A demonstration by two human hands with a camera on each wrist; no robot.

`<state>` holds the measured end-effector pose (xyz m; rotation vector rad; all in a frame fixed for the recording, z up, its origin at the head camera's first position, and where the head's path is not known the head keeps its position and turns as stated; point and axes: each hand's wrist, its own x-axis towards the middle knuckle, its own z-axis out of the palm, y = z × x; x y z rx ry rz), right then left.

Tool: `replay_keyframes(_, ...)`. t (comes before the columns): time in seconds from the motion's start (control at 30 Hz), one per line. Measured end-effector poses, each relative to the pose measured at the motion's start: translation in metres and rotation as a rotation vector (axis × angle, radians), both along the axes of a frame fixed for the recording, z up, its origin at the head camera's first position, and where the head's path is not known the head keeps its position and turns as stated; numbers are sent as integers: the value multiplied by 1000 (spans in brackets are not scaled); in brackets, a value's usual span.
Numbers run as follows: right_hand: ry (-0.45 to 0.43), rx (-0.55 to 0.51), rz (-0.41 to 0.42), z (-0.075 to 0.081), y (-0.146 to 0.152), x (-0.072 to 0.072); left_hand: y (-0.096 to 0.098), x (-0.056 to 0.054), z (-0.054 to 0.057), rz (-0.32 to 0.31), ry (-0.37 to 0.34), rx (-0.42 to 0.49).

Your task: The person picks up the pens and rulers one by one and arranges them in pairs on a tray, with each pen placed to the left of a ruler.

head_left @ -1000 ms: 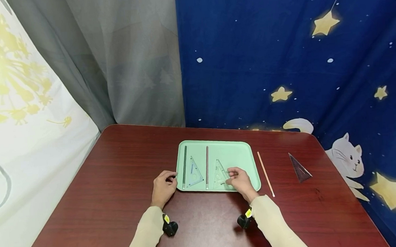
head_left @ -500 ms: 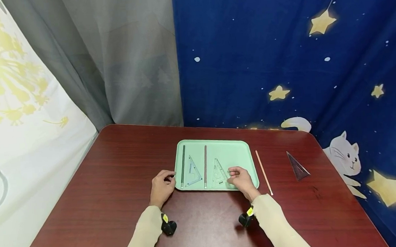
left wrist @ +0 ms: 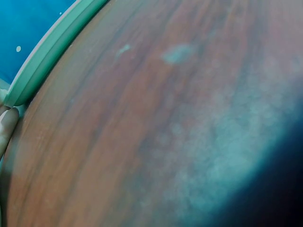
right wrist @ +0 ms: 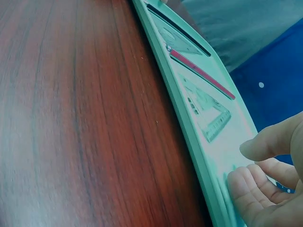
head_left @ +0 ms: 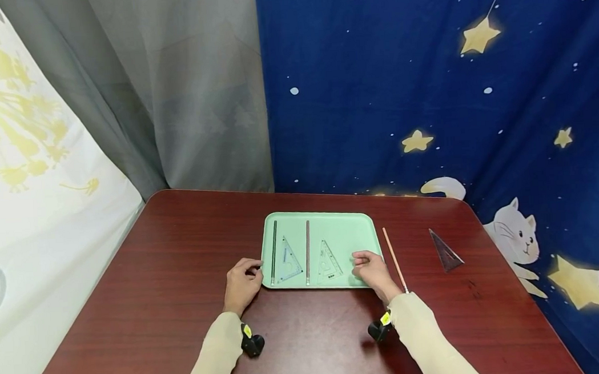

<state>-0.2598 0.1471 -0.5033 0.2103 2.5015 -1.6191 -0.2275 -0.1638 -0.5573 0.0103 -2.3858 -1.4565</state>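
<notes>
At the left rim of a mint-green tray (head_left: 348, 232), my left hand (head_left: 241, 285) pinches the edge; the thumb shows against the rim in the left wrist view. My right hand (head_left: 374, 273) hovers over the tray's right part, fingers loosely bent and nothing between them in the right wrist view. Inside the tray, from left to right, lie a black pencil (head_left: 273, 251), a clear set square (head_left: 298, 266) with blue markings, a dark red pencil (right wrist: 201, 73) and a second clear set square (right wrist: 218, 124).
Right of the tray, a light orange pencil (head_left: 392, 253) lies on the brown table (head_left: 199, 233), partly behind my right wrist. Farther right is a dark, see-through set square (head_left: 445, 252). Curtains (head_left: 212, 101) hang behind the table.
My right hand has moved right, away from the second clear set square, which stays in the tray. My left hand keeps its place at the tray's rim. The head view has shifted slightly.
</notes>
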Motion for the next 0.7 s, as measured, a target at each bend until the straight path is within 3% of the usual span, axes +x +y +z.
replay_keyframes(0.2,-6,7,-15,0,11,2,0,0,1,-3,5,0)
replay_keyframes(0.43,72,-33,10,-4,27,10,0,-1,1,3,16,-26)
replay_keyframes(0.7,-2,40,-66,4,35,11,0,1,0,6,11,-27)
